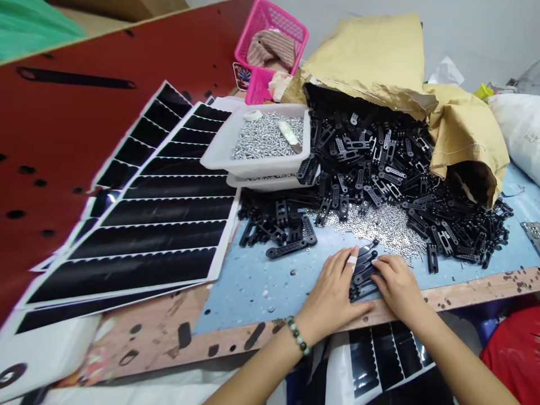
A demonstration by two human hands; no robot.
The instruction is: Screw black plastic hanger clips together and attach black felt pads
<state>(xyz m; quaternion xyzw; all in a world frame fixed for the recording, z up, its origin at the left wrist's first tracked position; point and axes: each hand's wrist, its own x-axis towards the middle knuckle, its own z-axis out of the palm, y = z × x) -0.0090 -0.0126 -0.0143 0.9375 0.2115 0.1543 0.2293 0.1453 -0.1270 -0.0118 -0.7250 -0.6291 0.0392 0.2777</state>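
Note:
My left hand rests on the blue table mat near the front edge, fingers together and laid against a small row of black slotted brackets; a white bandage wraps one fingertip. My right hand presses on the same row from the right, fingers curled over it. Just beyond lies a scatter of silver screws and a big heap of black brackets spilling from a torn tan paper sack.
A white tray of silver screws is stacked on another tray left of the heap. White sheets with black scalloped strips fan out at left beside a red perforated board. A pink basket stands behind. More strip sheets lie on my lap.

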